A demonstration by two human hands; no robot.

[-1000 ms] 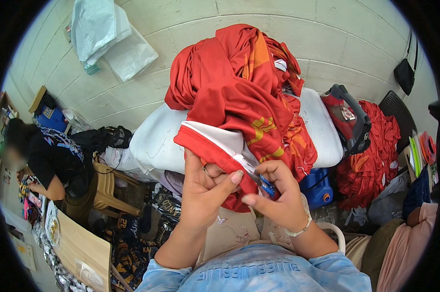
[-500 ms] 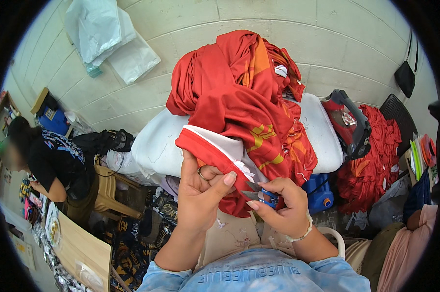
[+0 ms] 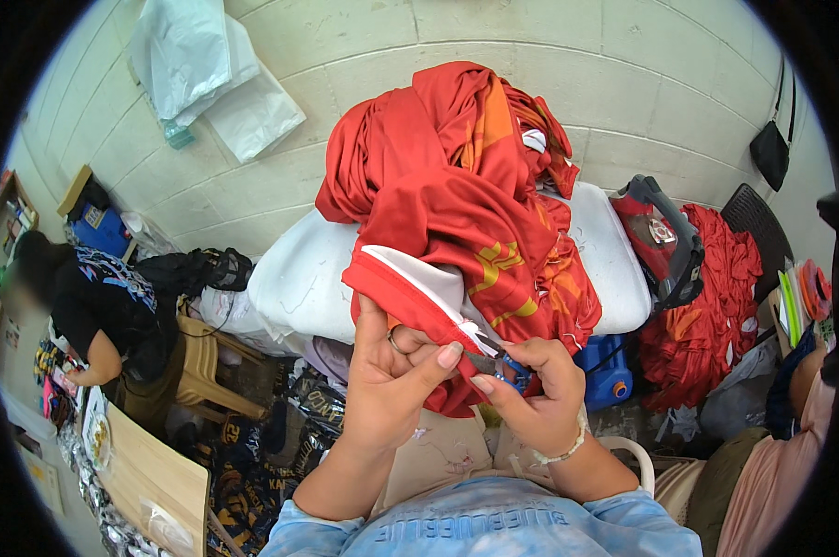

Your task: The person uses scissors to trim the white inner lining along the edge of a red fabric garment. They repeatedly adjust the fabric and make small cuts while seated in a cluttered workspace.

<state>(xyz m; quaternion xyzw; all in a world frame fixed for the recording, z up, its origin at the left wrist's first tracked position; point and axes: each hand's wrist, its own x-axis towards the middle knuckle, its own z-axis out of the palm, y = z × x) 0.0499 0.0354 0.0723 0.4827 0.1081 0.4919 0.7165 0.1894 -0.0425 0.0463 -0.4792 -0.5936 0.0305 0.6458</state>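
Observation:
My left hand (image 3: 391,381) pinches the red garment edge (image 3: 410,297) with white lining (image 3: 419,269), its thumb beside a small white tuft at the seam. My right hand (image 3: 540,399) is closed on small blue-handled snips (image 3: 517,373), whose dark blades lie at that edge beside my left thumb. The garment hangs from a big heap of red and orange cloth (image 3: 429,130) on a white padded board (image 3: 299,269).
A co-worker in black (image 3: 94,306) bends at the left near a plastic chair (image 3: 215,371) and wooden board (image 3: 150,455). Right: a grey-red appliance (image 3: 651,237), another red pile (image 3: 716,306), blue jug (image 3: 605,371), another person in pink (image 3: 791,464). Plastic bags (image 3: 206,74) hang on the wall.
The held edge and my left hand have shifted slightly down and right. The snips moved right, then back onto the edge. The person at the right raised a hand.

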